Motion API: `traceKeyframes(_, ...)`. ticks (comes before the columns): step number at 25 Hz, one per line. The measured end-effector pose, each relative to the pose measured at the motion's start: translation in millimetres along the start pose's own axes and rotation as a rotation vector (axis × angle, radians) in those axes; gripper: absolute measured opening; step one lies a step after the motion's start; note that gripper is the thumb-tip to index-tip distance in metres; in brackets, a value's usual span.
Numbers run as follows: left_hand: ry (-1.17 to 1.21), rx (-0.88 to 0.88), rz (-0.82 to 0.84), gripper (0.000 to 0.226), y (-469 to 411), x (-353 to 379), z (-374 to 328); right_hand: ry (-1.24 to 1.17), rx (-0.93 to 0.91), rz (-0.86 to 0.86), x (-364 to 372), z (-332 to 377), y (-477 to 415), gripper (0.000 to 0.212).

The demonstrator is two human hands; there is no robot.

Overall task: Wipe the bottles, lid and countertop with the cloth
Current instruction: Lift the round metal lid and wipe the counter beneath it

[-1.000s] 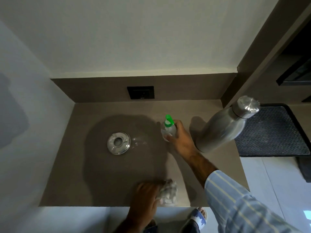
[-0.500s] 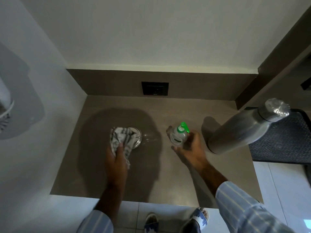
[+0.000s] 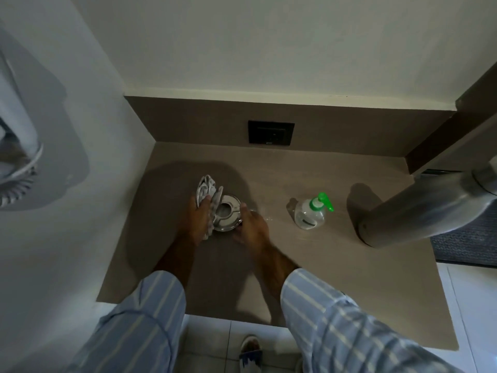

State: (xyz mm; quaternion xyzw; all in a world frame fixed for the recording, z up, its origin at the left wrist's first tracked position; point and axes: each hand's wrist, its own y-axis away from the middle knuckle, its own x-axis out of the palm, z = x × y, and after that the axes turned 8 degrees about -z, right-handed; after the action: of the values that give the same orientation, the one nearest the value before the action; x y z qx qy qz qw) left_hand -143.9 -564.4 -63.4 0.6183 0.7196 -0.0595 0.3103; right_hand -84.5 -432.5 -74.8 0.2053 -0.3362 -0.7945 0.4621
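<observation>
A round steel lid (image 3: 227, 215) is tilted up off the brown countertop (image 3: 309, 265), held between both hands. My left hand (image 3: 199, 219) grips a crumpled grey-white cloth (image 3: 207, 191) and presses it against the lid's left edge. My right hand (image 3: 251, 224) holds the lid's right rim. A small clear pump bottle (image 3: 309, 215) with a green top stands alone to the right. Further right a tall steel bottle (image 3: 427, 208) stands, its cap cut off by the frame edge.
A black wall socket (image 3: 271, 132) sits in the backsplash behind the lid. White walls close in the left and back. A dark mat (image 3: 468, 246) lies beyond the steel bottle. The counter's front edge is near my sleeves, with tiled floor and my slippers below.
My right hand let go of the pump bottle and moved left to the lid. The lid now tilts up, held between both hands with the cloth against it.
</observation>
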Motion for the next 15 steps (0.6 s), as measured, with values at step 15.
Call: traceKeyframes(15, -0.063, 0.433, -0.076, 0.045, 113.7, -12.0, -18.3, -0.913, 0.163, 0.43, 21.0, 37.4, 59.3, 0.058)
